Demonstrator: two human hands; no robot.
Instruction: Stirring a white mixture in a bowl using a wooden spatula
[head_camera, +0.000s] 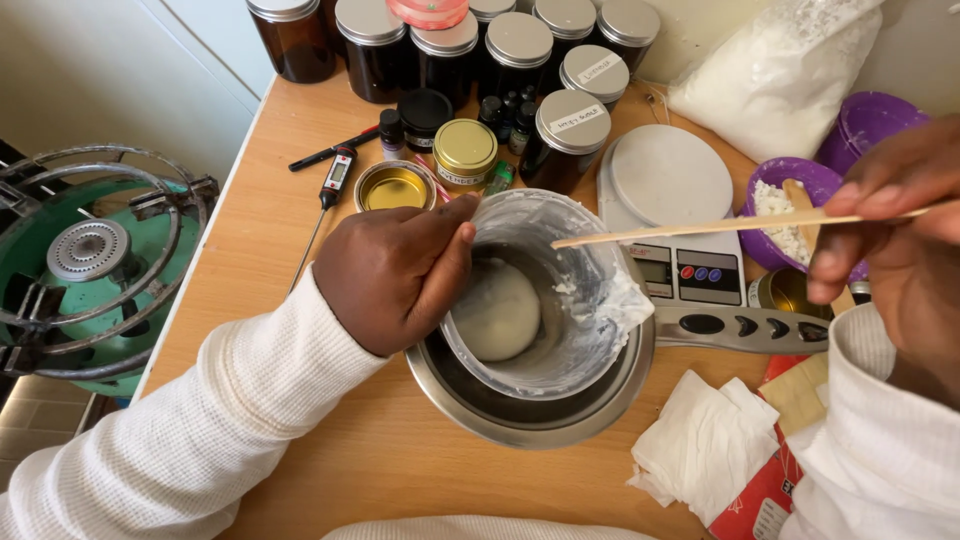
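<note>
My left hand (395, 272) grips the left rim of a clear glass bowl (580, 345) smeared with white residue, with a pale round lump (497, 310) at its bottom. The glass bowl sits tilted inside a steel bowl (520, 415) on the wooden table (360, 460). My right hand (900, 225) holds a thin wooden stick (700, 228) by its right end. The stick's tip reaches over the glass bowl's rim, just above the inner wall.
A kitchen scale (670, 185) stands behind the bowls, with a purple bowl of white flakes (790, 205) to its right. Dark jars with metal lids (520, 45), small tins, a probe thermometer (335, 180), a bag of white flakes (780, 70), tissues (700, 445). A green gas burner (90, 260) stands left of the table.
</note>
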